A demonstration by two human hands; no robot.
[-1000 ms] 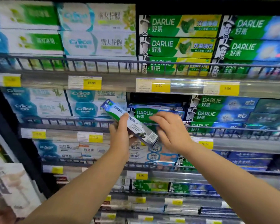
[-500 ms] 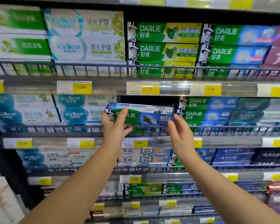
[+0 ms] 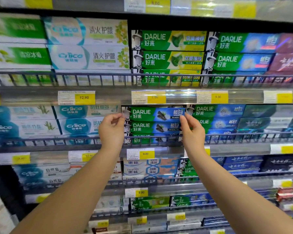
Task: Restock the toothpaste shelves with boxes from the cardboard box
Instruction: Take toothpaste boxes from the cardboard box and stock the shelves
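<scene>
A green and blue Darlie toothpaste box (image 3: 153, 113) lies level on top of two matching boxes (image 3: 152, 127) in the middle shelf (image 3: 235, 147), just under the shelf above. My left hand (image 3: 111, 130) pinches the box's left end with thumb and fingers. My right hand (image 3: 191, 130) pinches its right end. Both arms reach up from below. The cardboard box is out of view.
A wire rail (image 3: 57, 141) runs along the shelf front. Crest boxes (image 3: 78, 125) stand to the left and more Darlie boxes (image 3: 216, 115) to the right. Price tags (image 3: 147, 153) line every shelf edge. Shelves above and below are packed with toothpaste.
The box went from tilted in my left hand to level, then back into the shelf slot on top of the stack. Both hands now hold its ends.
</scene>
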